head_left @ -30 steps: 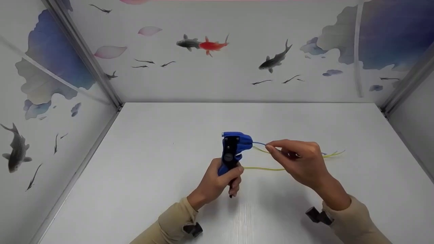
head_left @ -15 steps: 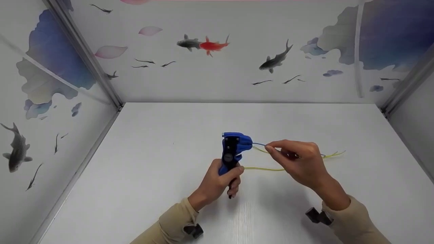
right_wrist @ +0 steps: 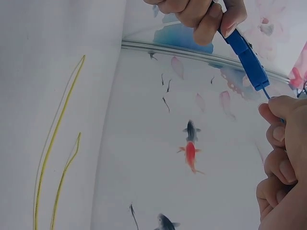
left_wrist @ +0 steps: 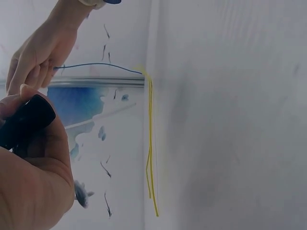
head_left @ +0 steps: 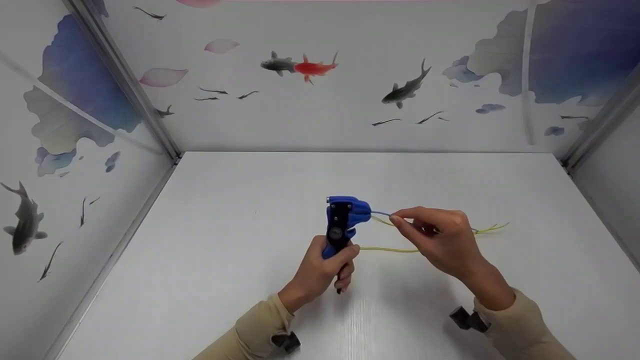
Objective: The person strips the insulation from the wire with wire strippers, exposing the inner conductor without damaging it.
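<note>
My left hand [head_left: 320,267] grips the handles of a blue and black wire stripper [head_left: 341,220], held upright above the table with its nose to the right. A thin blue wire [head_left: 381,213] runs from the nose to my right hand [head_left: 440,240], which pinches it between thumb and forefinger a short way off. How far the wire reaches inside the tool is hidden. In the right wrist view the stripper's blue head [right_wrist: 254,72] has the wire at its tip. From the left wrist view, the blue wire [left_wrist: 98,64] trails from behind the right hand down to the table.
Yellow wires [head_left: 390,249] lie on the white table [head_left: 225,210] behind and beneath the right hand, their ends [head_left: 495,227] showing at its right. White panels with painted fish [head_left: 315,66] stand behind and at the left. Each sleeve carries a small black camera [head_left: 469,319].
The stripper's head has dipped very slightly, and the blue wire's visible stretch has shifted a little with it. Both hands keep their hold, almost still.
</note>
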### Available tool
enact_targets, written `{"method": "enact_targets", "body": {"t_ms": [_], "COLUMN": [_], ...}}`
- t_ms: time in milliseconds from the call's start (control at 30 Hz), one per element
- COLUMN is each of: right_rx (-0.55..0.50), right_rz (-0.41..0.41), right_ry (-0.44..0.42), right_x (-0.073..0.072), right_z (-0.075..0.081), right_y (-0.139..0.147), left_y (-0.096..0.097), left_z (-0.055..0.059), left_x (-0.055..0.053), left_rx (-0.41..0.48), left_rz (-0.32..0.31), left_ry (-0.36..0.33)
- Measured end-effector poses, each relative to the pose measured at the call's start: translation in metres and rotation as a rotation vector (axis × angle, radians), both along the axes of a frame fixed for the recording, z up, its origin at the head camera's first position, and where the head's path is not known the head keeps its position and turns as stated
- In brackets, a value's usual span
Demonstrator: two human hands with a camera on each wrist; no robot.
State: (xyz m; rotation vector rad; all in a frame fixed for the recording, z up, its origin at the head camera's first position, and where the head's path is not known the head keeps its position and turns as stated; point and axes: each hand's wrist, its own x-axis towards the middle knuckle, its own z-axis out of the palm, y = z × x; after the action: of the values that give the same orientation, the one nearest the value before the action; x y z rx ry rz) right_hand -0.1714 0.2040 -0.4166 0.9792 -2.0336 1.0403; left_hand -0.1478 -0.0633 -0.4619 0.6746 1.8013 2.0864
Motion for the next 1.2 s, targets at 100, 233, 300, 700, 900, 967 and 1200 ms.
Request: {"method": "enact_targets", "body": {"t_ms": [100, 233, 300, 700, 900, 967, 1200], "right_rx": [0.002, 0.014, 0.021, 0.115, 0.142, 0.144, 0.150], "right_rz": [0.001, 0.006, 0.018, -0.037, -0.045, -0.041, -0.036], "right_ry": [0.005, 0.009, 0.002, 0.031, 0.041, 0.040, 0.036], "right_x": [-0.001, -0.001, -0.001, -0.001, 0.000, 0.000, 0.000], "right_z": [0.001, 0.001, 0.002, 0.010, 0.012, 0.012, 0.012], "right_y": [0.000, 0.002, 0.003, 0.012, 0.012, 0.013, 0.013], "left_y": [0.001, 0.001, 0.000, 0.001, 0.002, 0.002, 0.003], "left_z": [0.000, -0.001, -0.001, -0.002, -0.003, -0.003, -0.004], "left_x": [0.000, 0.000, -0.001, -0.001, 0.000, 0.001, 0.002], "left_rx": [-0.005, -0.003, 0.000, 0.008, 0.018, 0.021, 0.029], "left_rz": [0.008, 0.014, 0.016, 0.021, 0.024, 0.028, 0.028], "left_ry": [-0.009, -0.005, 0.000, 0.009, -0.016, -0.025, -0.044]}}
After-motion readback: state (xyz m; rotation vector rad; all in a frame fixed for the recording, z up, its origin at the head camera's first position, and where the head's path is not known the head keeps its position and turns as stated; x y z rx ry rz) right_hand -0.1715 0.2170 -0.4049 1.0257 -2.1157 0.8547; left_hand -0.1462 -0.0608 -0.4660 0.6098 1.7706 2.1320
